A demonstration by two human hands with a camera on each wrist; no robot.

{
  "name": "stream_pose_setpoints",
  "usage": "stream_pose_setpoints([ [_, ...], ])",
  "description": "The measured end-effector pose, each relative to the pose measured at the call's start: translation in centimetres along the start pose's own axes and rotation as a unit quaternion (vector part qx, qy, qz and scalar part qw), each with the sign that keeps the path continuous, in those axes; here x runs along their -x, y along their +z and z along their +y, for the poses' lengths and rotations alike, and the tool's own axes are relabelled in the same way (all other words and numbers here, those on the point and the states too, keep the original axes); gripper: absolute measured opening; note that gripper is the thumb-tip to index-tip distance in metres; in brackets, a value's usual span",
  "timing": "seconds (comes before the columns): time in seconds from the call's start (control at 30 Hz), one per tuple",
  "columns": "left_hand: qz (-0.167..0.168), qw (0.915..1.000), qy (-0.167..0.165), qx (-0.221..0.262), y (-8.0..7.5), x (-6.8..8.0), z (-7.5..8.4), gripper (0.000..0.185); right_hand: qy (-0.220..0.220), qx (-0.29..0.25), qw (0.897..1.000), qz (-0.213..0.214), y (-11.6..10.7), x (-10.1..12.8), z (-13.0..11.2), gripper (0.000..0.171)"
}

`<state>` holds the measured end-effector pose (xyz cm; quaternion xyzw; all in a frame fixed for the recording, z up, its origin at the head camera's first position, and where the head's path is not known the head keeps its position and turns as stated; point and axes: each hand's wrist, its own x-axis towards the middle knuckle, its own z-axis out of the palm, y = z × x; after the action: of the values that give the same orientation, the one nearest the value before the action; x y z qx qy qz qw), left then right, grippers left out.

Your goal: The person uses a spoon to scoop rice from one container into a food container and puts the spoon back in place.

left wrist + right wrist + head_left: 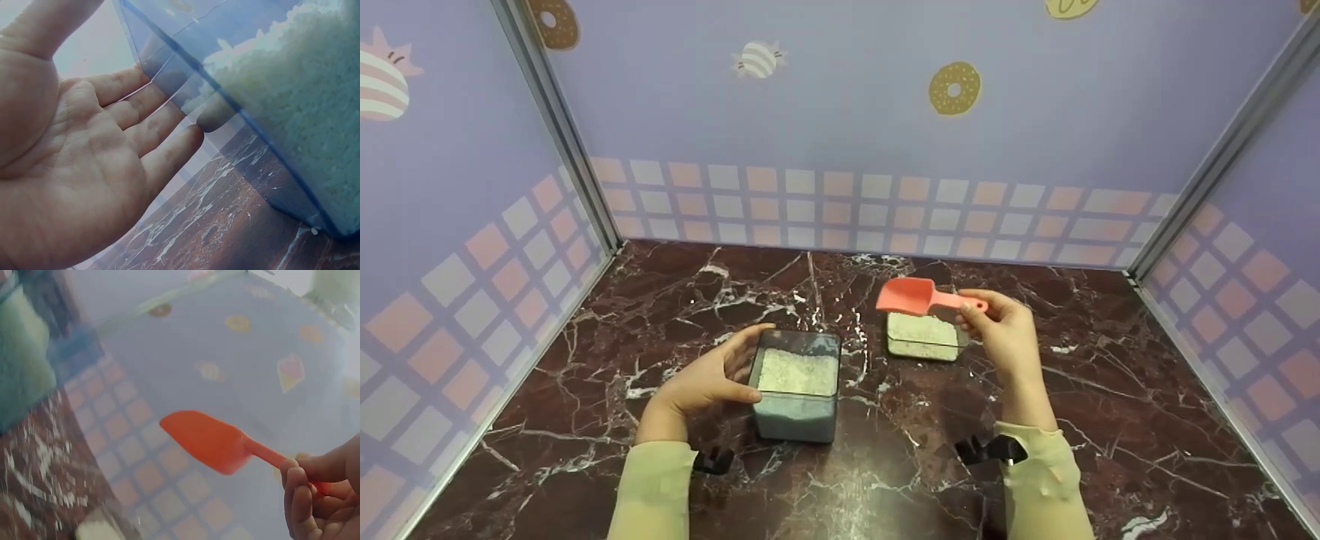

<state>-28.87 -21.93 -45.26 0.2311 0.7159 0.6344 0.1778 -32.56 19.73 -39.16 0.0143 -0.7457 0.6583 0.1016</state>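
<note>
My left hand (709, 379) holds a clear bluish plastic container (796, 420) by its left side. The thumb lies at the near corner and the fingers reach round the far side, seen through the wall in the left wrist view. White rice (298, 84) partly fills this container. My right hand (1001, 330) pinches the handle of a red-orange scoop (906, 295) between thumb and fingers, raised off the table. No rice shows in the scoop's bowl. Below and behind it sits a smaller clear box (964, 341) with rice in it.
Dark red marbled table top (675, 300) lies under everything. A lilac back wall (847, 112) with checked squares and sweets closes the far side, and side panels stand left and right. A few white grains lie on the table near the large container.
</note>
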Motion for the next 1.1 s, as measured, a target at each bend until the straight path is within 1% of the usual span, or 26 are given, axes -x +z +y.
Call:
stream_pose_setpoints([
  [0.13, -0.004, 1.0, 0.005, 0.005, 0.0, 0.0, 0.0, 0.107, -0.003, -0.007, 0.999, -0.048, 1.5, 1.1, -1.2, 0.027],
  [0.23, -0.009, 0.9998, 0.014, 0.014, 0.0, -0.1, -0.1, 0.107, -0.013, 0.005, 0.996, -0.09, 2.8, 2.0, -2.2, 0.026],
  [0.4, -0.01, 0.9996, 0.02, 0.019, 0.1, -0.1, -0.1, 0.108, -0.05, 0.037, 0.985, -0.159, 5.2, 3.1, -3.7, 0.022],
  [0.5, -0.013, 0.9995, 0.02, 0.022, 0.0, -0.1, -0.1, 0.109, -0.066, 0.073, 0.977, -0.187, 6.7, 3.8, -4.5, 0.018],
  [0.6, -0.015, 0.9994, 0.02, 0.024, 0.0, -0.1, -0.1, 0.109, -0.074, 0.127, 0.969, -0.199, 8.0, 4.4, -5.2, 0.015],
  [0.67, -0.014, 0.9995, 0.02, 0.022, 0.0, -0.1, -0.1, 0.109, -0.08, 0.17, 0.962, -0.2, 8.9, 4.7, -5.5, 0.013],
  [0.77, -0.011, 0.9996, 0.019, 0.017, 0.0, 0.0, -0.1, 0.108, -0.093, 0.231, 0.947, -0.202, 10.0, 5.1, -5.9, 0.012],
  [0.87, -0.009, 0.9996, 0.021, 0.017, 0.0, -0.1, -0.1, 0.107, -0.108, 0.274, 0.933, -0.207, 10.9, 5.4, -6.2, 0.013],
  [0.93, -0.007, 0.9996, 0.021, 0.016, 0.0, -0.1, -0.1, 0.107, -0.115, 0.295, 0.926, -0.208, 11.4, 5.5, -6.2, 0.013],
  [1.03, -0.008, 0.9996, 0.02, 0.018, 0.0, -0.1, -0.1, 0.107, -0.115, 0.302, 0.923, -0.207, 11.9, 5.6, -5.9, 0.014],
  [1.1, -0.009, 0.9997, 0.02, 0.012, 0.0, -0.1, -0.1, 0.107, -0.106, 0.29, 0.928, -0.208, 12.0, 5.5, -5.4, 0.014],
])
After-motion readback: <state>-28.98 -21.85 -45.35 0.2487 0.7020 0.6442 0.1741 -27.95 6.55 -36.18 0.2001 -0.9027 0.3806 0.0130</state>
